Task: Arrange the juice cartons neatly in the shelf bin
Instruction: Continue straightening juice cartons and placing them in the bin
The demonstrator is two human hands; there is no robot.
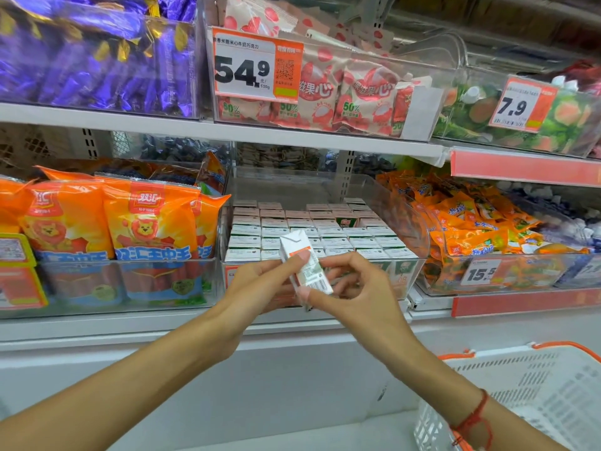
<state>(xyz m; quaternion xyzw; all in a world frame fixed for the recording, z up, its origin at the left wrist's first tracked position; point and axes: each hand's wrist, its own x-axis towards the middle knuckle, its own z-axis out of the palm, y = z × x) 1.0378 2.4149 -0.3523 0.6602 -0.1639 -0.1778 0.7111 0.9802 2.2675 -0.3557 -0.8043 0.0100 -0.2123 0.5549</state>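
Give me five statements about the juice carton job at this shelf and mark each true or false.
1. Both hands hold one small carton in front of the clear bin. True: the left hand and the right hand both grip it.
2. The bin is empty. False: rows of cartons fill it.
3. The held carton stands upright inside the bin. False: it is tilted, in the air before the bin.
4. Orange sausage packs sit in the bin to the left. True.
5. The white basket hangs from the left arm. False: it is at lower right, by the right arm.
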